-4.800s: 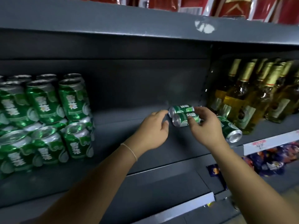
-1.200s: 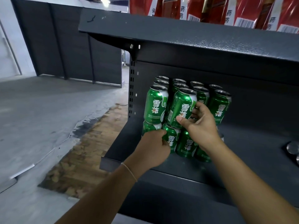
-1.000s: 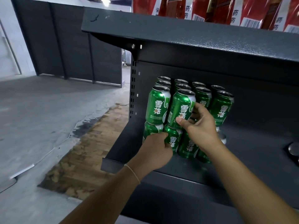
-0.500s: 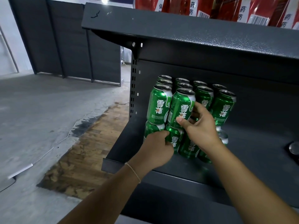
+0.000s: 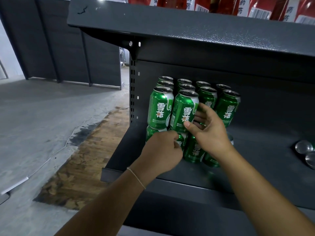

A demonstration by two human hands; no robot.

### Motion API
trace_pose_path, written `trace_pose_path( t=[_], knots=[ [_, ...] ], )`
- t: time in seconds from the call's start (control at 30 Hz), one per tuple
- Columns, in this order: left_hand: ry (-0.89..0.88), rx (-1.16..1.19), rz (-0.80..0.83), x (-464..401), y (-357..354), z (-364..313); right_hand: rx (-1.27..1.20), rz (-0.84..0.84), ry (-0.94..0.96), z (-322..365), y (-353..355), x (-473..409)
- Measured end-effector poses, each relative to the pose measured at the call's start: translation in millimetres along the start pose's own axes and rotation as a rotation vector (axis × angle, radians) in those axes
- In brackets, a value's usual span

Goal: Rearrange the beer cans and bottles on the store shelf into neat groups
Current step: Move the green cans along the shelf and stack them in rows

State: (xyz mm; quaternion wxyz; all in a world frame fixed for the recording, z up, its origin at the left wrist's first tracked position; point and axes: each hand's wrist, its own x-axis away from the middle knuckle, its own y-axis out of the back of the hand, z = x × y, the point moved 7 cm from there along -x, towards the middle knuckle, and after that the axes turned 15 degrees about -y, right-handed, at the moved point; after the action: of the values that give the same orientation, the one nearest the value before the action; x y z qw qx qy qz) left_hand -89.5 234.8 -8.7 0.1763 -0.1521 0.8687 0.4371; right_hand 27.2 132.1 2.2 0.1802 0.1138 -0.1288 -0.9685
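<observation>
Several green beer cans stand stacked in two layers at the left end of a dark grey shelf [image 5: 255, 150]. My right hand [image 5: 207, 129] grips the front upper can [image 5: 183, 109], second from the left, thumb on its front and fingers behind it. My left hand [image 5: 163, 150] is curled in front of the lower front cans [image 5: 194, 150] and covers one of them; whether it grips a can is hidden. An upper corner can [image 5: 159, 109] stands just left of the gripped one.
Two can ends [image 5: 305, 150] lie on the shelf at the far right edge. An upper shelf [image 5: 187, 26] with red packages [image 5: 255, 7] overhangs the cans. Left of the shelf upright [image 5: 132, 92] is open concrete floor with a worn wooden patch.
Since 4.8 s ago my view and both hands moved from the lying cans by the bottles to the stacked cans. Over the last second the hands have barely moved.
</observation>
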Motion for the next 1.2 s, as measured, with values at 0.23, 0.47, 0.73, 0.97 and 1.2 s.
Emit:
trace_pose_path(
  t=[0.23,0.47,0.73,0.97,1.2],
  knots=[
    [-0.191,0.044,-0.099,-23.3,-7.8,-35.4,-0.008,-0.153,0.064,4.6,52.9,16.9],
    [-0.362,0.164,-0.098,-55.5,-54.0,-93.8,0.055,-0.28,0.064,-16.1,134.4,23.9],
    [-0.323,0.206,0.033,-105.6,-149.2,-144.1,0.073,-0.465,-0.027,-63.8,260.4,28.2],
    [-0.269,0.211,0.187,-143.0,-243.3,-182.0,0.076,-0.562,-0.275,-138.4,361.9,23.0],
    [-0.247,0.22,0.278,-164.7,-313.6,-216.0,0.172,-0.676,-0.506,-205.1,435.2,22.7]
  ],
)
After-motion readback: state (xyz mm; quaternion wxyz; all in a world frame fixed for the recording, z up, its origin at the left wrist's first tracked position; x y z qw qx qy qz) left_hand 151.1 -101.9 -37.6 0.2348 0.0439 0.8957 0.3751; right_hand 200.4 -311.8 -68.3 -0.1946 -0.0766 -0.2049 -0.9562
